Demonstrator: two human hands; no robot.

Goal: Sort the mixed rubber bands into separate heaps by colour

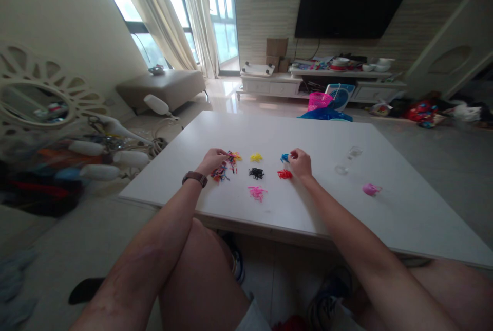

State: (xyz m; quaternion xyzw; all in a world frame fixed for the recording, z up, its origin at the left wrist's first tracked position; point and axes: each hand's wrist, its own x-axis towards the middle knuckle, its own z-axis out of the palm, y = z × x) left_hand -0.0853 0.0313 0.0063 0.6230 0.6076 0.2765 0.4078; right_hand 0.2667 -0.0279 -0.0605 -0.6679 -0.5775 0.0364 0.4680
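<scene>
In the head view, multicoloured strips (220, 171) are touched by the left hand (214, 160), blue strips (284, 158) by the right hand (301, 162); whether anything is grasped cannot be told. Between the hands, yellow strips (256, 158) are seen.

The white table (319, 207) carries a multicoloured heap (219, 172), yellow pile (256, 157), black pile (256, 172), pink pile (257, 194), blue pile (285, 158) and red pile (284, 173) — farther right, a clear object (354, 152) and a pink item (370, 189)

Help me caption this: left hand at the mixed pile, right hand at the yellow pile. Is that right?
Not quite: the head view shows the right hand at the blue pile, not yellow; the left hand is at the mixed pile.
</scene>
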